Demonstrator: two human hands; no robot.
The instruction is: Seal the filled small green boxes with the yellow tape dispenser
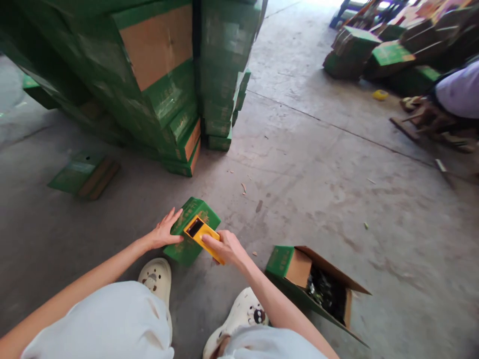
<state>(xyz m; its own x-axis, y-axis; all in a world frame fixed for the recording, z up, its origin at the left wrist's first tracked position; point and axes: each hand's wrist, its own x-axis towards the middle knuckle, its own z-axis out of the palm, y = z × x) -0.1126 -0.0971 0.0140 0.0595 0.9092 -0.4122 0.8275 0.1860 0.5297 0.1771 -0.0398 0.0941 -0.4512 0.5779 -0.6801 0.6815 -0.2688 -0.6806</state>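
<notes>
A small green carton [194, 209] lies on the concrete floor in front of my feet. My left hand [164, 232] rests on its left side with the fingers spread flat, steadying it. My right hand [226, 248] is closed round a yellow tape dispenser [200, 230] and presses it onto the top of the carton. My two white shoes [156, 275] show just below the carton.
A tall stack of green cartons [164, 80] stands behind. A flat green carton [84, 173] lies at the left. An open carton with dark contents [318, 286] sits at my right. More cartons [374, 55] and another person's sleeve [458, 92] are at the far right.
</notes>
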